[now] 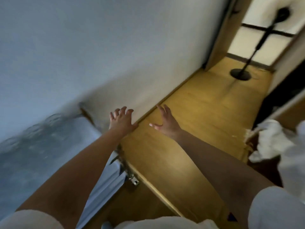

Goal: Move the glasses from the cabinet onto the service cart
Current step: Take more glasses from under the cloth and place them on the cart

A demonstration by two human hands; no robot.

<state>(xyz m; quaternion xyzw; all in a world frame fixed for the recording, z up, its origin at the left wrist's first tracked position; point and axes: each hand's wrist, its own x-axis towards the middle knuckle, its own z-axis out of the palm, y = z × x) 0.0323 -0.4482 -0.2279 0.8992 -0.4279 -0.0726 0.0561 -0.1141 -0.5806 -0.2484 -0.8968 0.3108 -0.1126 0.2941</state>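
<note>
The fingers (123, 110) of the left hand (121, 121) are spread apart and loosely bent, holding nothing. Its thumb lies at the edge of a yellow wooden surface (189, 129), though the blur hides whether it touches. The fingers (167, 110) of the right hand (165, 123) are straighter and also fanned apart, with the thumb out to the side, and they too hold nothing. This hand hangs over the same wooden surface, just beside the left hand.

Both bare forearms reach forward from short white sleeves (274, 205) at the bottom of the view. Between the arms, low down, a pale blue panel (105, 179) meets the wooden edge beside a small metal latch (135, 182).

The glasses cannot be made out. A smeared grey-blue patch (33, 146) at lower left shows faint rounded outlines, too blurred to tell what it is.

A white wall (115, 47) fills the upper left behind the left hand. To the right lies a bunched white cloth (272, 142). Far off, at the end of the wooden stretch, a black standing fan (264, 40) rises from its round base in front of bright panes (244, 45).
</note>
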